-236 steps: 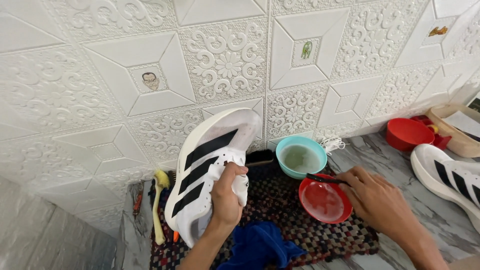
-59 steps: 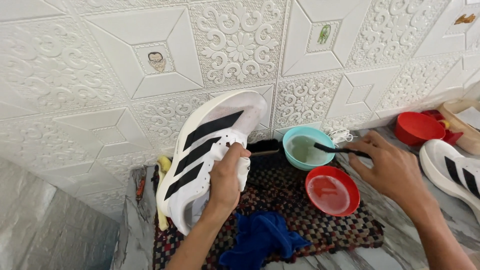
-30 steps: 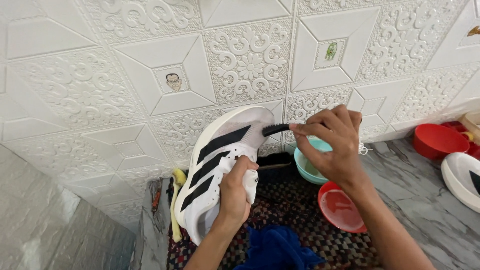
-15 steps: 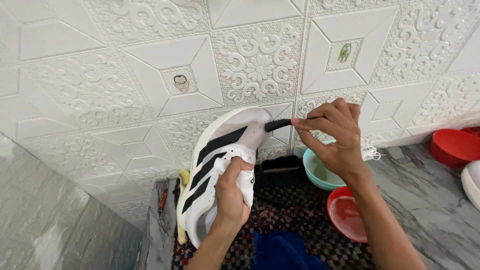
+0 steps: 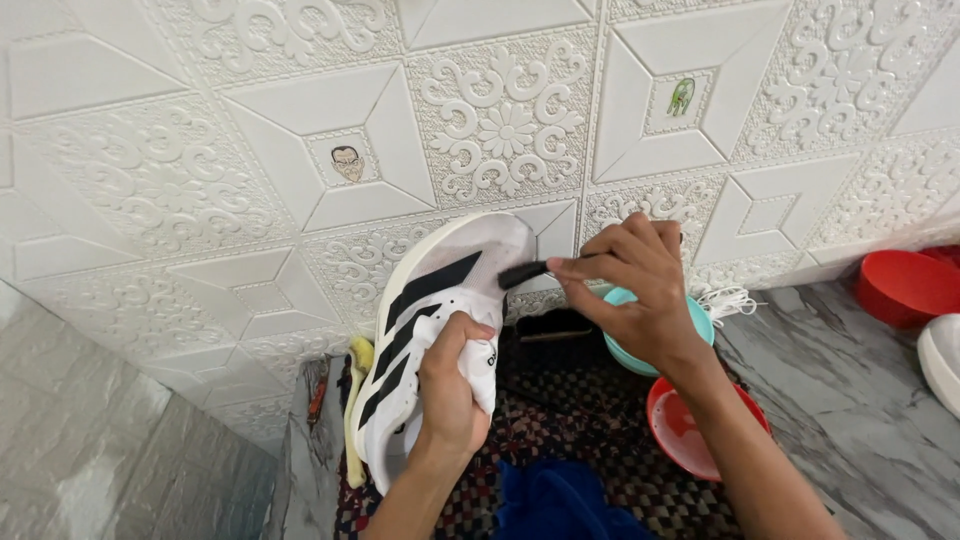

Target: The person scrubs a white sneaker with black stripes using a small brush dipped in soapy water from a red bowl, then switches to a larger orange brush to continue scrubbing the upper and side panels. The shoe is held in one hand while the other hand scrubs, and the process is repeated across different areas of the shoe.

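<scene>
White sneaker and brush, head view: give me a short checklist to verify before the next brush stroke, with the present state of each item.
1. Left hand grips the white sneaker firmly at its middle: ok.
2. Right hand pinches the dark brush: ok.
3. Brush head touches the sneaker's upper end: ok.
4. Bristles wet: cannot tell.
5. Teal bowl within reach behind the right hand: ok; its contents are hidden.
6. Woven mat lies under the work: ok.
</scene>
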